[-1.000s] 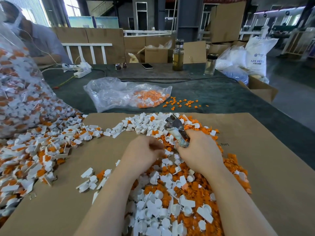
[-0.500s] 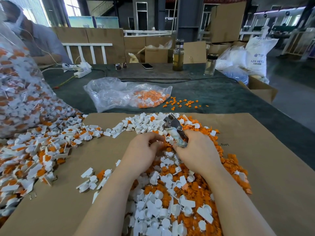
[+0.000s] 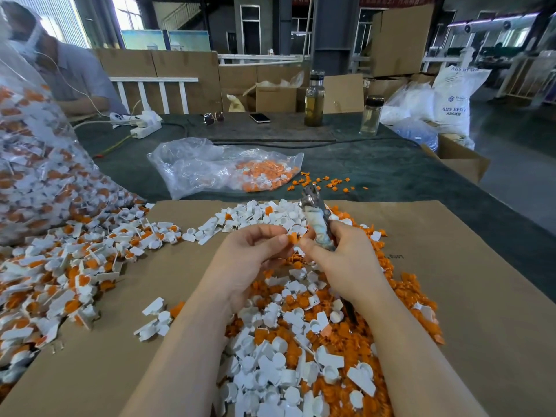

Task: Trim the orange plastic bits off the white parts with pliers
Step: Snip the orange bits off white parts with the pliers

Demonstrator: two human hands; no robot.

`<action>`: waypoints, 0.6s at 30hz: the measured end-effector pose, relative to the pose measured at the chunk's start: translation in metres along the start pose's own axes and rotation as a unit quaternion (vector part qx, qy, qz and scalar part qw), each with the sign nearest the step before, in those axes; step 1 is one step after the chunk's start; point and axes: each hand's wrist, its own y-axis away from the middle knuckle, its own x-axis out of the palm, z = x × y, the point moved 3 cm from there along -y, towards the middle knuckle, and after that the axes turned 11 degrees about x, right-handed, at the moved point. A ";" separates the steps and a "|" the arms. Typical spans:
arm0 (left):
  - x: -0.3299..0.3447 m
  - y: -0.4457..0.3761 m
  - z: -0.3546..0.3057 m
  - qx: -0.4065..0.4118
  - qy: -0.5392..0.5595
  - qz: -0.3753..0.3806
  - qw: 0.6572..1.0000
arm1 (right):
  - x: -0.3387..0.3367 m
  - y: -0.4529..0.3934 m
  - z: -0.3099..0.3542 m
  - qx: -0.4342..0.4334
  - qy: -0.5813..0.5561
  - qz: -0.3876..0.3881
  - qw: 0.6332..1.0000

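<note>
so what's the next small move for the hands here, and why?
Probably swing the pliers head down to the orange piece and clip. The left hand pinches that piece at its fingertips, the right hand grips the pliers handle, but the head points up and away from it. Whether a white part is attached is hidden.

Viewpoint: one head-worn camera, looking forward and down.
Near field: both forearms, cardboard-covered surface close below.
Far field: wide angle takes in the workshop and stacked boxes beyond.
</note>
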 end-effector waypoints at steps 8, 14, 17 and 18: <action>0.003 0.001 -0.003 0.052 -0.143 0.019 0.988 | -0.001 0.000 0.000 -0.007 0.005 -0.021 1.000; 0.001 0.004 0.005 0.045 -0.461 0.133 0.876 | -0.005 -0.003 -0.002 0.005 0.020 -0.068 0.997; 0.008 0.005 0.009 0.032 -0.534 0.160 0.830 | -0.004 -0.003 -0.003 0.006 0.025 -0.072 0.997; 0.010 0.005 0.009 0.036 -0.545 0.157 0.823 | -0.003 -0.003 -0.003 0.007 0.025 -0.070 0.997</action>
